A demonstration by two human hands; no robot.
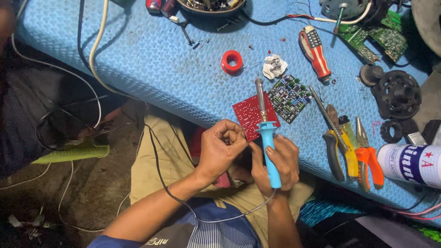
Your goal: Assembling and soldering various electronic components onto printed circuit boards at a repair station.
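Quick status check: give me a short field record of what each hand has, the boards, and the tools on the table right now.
right hand: grips the blue-handled soldering iron, tip pointing away over the boards
left hand: fingers pinched together beside the iron's handle; what they hold is too small to tell
boards: red circuit board at the table edge, green circuit board next to it
tools: pliers to the right, red screwdriver beyond
surface: blue table

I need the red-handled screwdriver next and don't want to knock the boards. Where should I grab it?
Grip the screwdriver around its fat red handle, coming from above. It lies flat on the blue table, handle toward the far edge, tip pointing near, apart from the green boards to its right.
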